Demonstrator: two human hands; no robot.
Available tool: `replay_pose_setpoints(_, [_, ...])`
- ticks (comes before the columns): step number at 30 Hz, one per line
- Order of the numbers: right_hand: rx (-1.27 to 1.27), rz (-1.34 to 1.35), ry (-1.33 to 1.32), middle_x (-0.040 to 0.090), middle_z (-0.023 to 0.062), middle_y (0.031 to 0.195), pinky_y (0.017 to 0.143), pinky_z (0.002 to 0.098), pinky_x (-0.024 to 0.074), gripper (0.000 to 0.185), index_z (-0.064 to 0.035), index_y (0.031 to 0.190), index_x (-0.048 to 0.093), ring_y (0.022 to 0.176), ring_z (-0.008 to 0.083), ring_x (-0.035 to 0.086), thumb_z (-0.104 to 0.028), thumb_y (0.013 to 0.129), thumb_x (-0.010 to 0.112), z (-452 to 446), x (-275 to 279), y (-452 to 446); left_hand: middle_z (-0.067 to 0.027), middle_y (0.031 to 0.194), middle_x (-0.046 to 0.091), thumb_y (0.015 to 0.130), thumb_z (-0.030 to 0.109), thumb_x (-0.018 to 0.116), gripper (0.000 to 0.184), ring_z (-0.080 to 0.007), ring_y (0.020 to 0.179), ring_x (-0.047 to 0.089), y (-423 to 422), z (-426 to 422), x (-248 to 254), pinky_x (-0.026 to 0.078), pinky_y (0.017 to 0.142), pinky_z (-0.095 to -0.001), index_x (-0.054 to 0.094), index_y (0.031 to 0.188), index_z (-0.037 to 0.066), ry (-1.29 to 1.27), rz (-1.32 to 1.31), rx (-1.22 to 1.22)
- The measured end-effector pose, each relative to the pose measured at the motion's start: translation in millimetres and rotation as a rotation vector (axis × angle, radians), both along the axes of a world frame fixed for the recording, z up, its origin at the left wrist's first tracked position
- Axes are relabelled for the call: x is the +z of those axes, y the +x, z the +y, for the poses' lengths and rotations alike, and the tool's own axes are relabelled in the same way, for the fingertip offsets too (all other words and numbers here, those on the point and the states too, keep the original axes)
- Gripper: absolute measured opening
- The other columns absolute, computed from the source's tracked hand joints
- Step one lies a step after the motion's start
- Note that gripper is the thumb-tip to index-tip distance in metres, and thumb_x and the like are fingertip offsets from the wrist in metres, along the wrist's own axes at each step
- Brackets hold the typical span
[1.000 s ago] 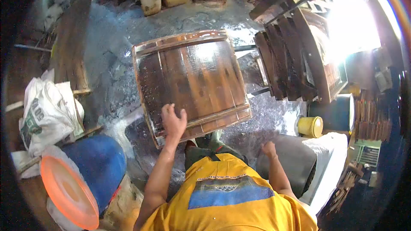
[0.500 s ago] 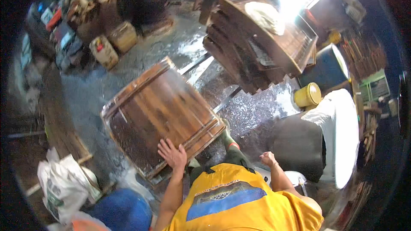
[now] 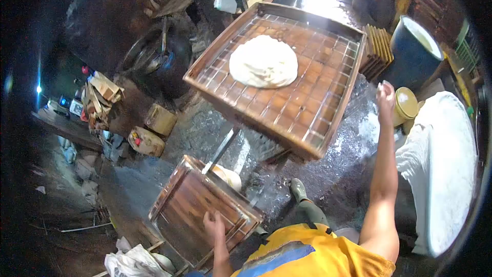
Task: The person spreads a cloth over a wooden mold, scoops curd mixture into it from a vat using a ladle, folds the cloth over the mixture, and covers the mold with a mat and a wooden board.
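Note:
My left hand (image 3: 214, 225) rests on the dark-brown underside of a wooden tray (image 3: 195, 208), low in front of me, its fingers loosely bent and apart. Out to the right is my raised right hand (image 3: 385, 95), fingers partly curled and apart with nothing seen in them. It is beside the right edge of a stack of wooden trays, near a yellow bucket (image 3: 406, 103). The top tray (image 3: 323, 61) has a bottom marked with a grid of lines. On it lies a round white bundle of cloth (image 3: 264, 62), left of the middle.
A large tub (image 3: 453, 174) draped with white cloth stands at the right. Behind the yellow bucket are a blue barrel (image 3: 412, 51) and ridged wooden boards (image 3: 378, 48). Plastic jerrycans (image 3: 147, 140) stand on the wet floor at left. A white sack (image 3: 136, 262) lies at lower left.
The view has turned toward the tray stack, which now fills the upper middle. My right arm has stretched forward from my side. My left hand stays on the lower tray.

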State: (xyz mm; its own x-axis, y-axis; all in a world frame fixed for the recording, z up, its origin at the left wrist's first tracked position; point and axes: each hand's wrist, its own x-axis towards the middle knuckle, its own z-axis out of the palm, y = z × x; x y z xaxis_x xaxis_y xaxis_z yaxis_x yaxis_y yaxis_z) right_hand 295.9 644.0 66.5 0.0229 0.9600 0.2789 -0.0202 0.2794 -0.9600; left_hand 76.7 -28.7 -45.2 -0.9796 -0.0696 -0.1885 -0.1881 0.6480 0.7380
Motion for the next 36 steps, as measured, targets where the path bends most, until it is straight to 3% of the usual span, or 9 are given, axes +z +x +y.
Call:
replay_pose_setpoints(1, [0.010, 0.069, -0.045, 0.058, 0.0006, 0.090, 0.056, 0.0198, 0.0398, 0.035, -0.0049, 0.115, 0.055, 0.065, 0.0058, 0.048, -0.023, 0.086, 0.064, 43, 4, -16, -0.0223, 0.128, 0.048, 0.086, 0.026, 0.062, 0.055, -0.0336, 0.118, 0.047, -11, 29, 15, 0.038, 0.098, -0.0397, 0.044, 0.128, -0.005, 0.144, -0.001, -0.071])
replay_pose_setpoints(5, [0.052, -0.030, -0.234, 0.056, 0.0010, 0.091, 0.062, 0.0229, 0.0413, 0.048, -0.0086, 0.119, 0.053, 0.073, 0.0074, 0.050, -0.035, 0.082, 0.067, 108, 50, -78, -0.0178, 0.133, 0.046, 0.091, 0.017, 0.056, 0.048, -0.0210, 0.122, 0.044, -30, 164, 105, 0.037, 0.098, -0.0301, 0.042, 0.130, -0.006, 0.598, 0.015, -0.363])
replay_pose_setpoints(14, [0.292, 0.236, -0.333, 0.058, 0.0029, 0.100, 0.082, 0.0280, 0.0415, 0.042, -0.0075, 0.107, 0.063, 0.091, 0.0151, 0.054, -0.041, 0.083, 0.059, 167, 34, -112, -0.0168, 0.128, 0.045, 0.086, 0.025, 0.061, 0.069, -0.0260, 0.119, 0.042, -37, 305, 168, 0.032, 0.101, -0.0351, 0.026, 0.139, -0.002, 0.707, -0.031, -0.341])
replay_pose_setpoints(23, [0.360, 0.089, -0.135, 0.057, 0.0057, 0.114, 0.094, 0.0298, 0.0366, 0.042, -0.0042, 0.118, 0.057, 0.104, 0.0162, 0.051, -0.036, 0.092, 0.048, 181, -7, -87, -0.0081, 0.099, 0.056, 0.068, 0.005, 0.059, 0.063, -0.0197, 0.091, 0.055, -53, 290, 148, 0.047, 0.079, -0.0368, 0.040, 0.128, 0.005, 0.848, -0.167, -0.147])
replay_pose_setpoints(26, [0.250, 0.075, -0.043, 0.049, 0.0121, 0.126, 0.100, 0.0326, 0.0342, 0.051, 0.0024, 0.129, 0.045, 0.113, 0.0202, 0.048, -0.028, 0.090, 0.054, 72, 15, -29, -0.0048, 0.079, 0.056, 0.064, 0.011, 0.059, 0.055, -0.0194, 0.073, 0.056, -85, 235, 130, 0.048, 0.069, -0.0351, 0.049, 0.118, 0.007, 0.849, -0.166, -0.130])
replay_pose_setpoints(29, [0.196, 0.216, -0.362, 0.050, 0.0104, 0.120, 0.092, 0.0325, 0.0410, 0.059, 0.0030, 0.134, 0.035, 0.109, 0.0201, 0.049, -0.027, 0.089, 0.060, -66, 27, 60, -0.0059, 0.092, 0.059, 0.063, 0.009, 0.060, 0.057, -0.0177, 0.078, 0.057, -95, 152, 134, 0.048, 0.071, -0.0304, 0.050, 0.119, 0.003, 0.655, -0.262, -0.165])
replay_pose_setpoints(33, [0.515, 0.002, -0.572, 0.055, 0.0031, 0.077, 0.066, 0.0259, 0.0440, 0.034, -0.0086, 0.077, 0.052, 0.074, 0.0136, 0.054, -0.037, 0.094, 0.048, -150, 16, 142, -0.0044, 0.097, 0.060, 0.060, 0.003, 0.058, 0.066, -0.0164, 0.085, 0.059, -96, 96, 168, 0.048, 0.074, -0.0271, 0.049, 0.125, 0.003, 0.683, -0.341, -0.339])
replay_pose_setpoints(34, [0.683, 0.156, -0.840, 0.061, 0.0060, 0.085, 0.069, 0.0297, 0.0458, 0.031, -0.0060, 0.087, 0.058, 0.079, 0.0178, 0.057, -0.034, 0.094, 0.047, -155, 19, 153, -0.0044, 0.098, 0.060, 0.060, 0.003, 0.060, 0.066, -0.0152, 0.085, 0.059, -87, 101, 199, 0.048, 0.073, -0.0246, 0.050, 0.125, 0.004, 0.605, -0.372, -0.368])
replay_pose_setpoints(36, [0.831, -0.158, -0.744, 0.062, 0.0100, 0.103, 0.080, 0.0360, 0.0488, 0.054, -0.0022, 0.119, 0.052, 0.091, 0.0229, 0.059, -0.049, 0.095, 0.037, -141, 14, 140, -0.0057, 0.097, 0.062, 0.069, 0.011, 0.061, 0.049, -0.0154, 0.084, 0.059, -111, 95, 198, 0.048, 0.073, -0.0280, 0.055, 0.117, 0.003, 0.653, -0.568, -0.381])
